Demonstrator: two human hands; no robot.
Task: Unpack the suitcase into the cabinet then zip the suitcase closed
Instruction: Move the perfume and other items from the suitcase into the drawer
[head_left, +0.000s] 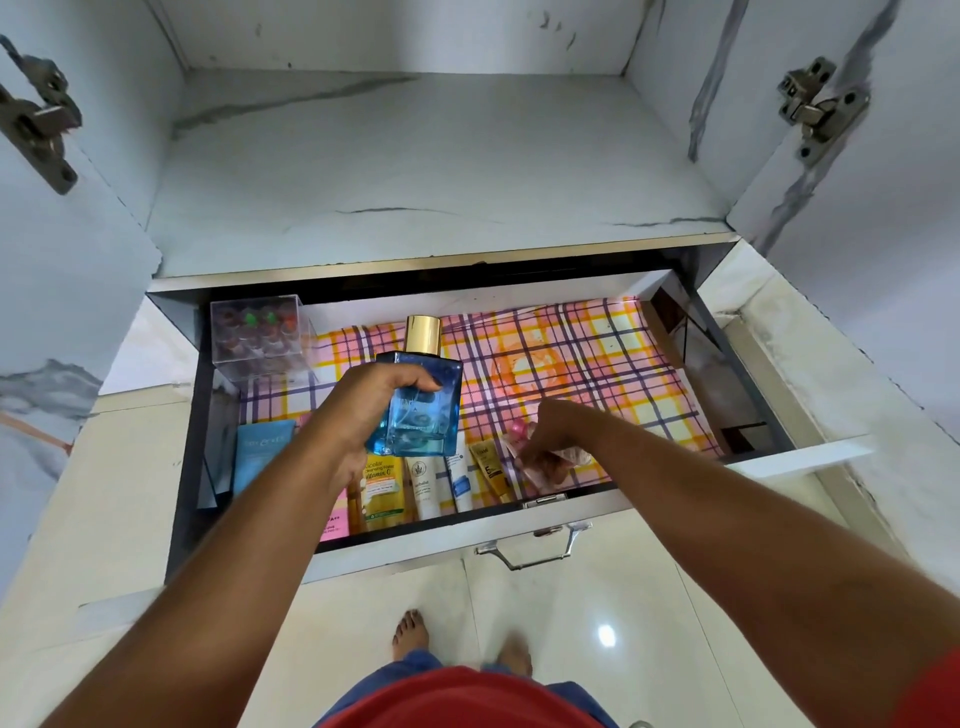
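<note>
Two hands, the left hand (363, 415) and right hand (550, 441), are showing at the frame's centre. One blue perfume bottle (421, 415) and one clear box (260, 338) are sitting at upper left. About four tubes (457, 478) are lying along the drawer (571, 512) front, and two hinges (821, 104) are flanking the top corners.

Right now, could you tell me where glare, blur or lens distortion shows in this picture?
Head view: a bright glare spot on the floor tile; wide-angle bending curves the cabinet walls and the drawer edges; the right hand and the pink item it pinches look slightly smeared; the blue perfume bottle in the left hand is sharp.
</note>
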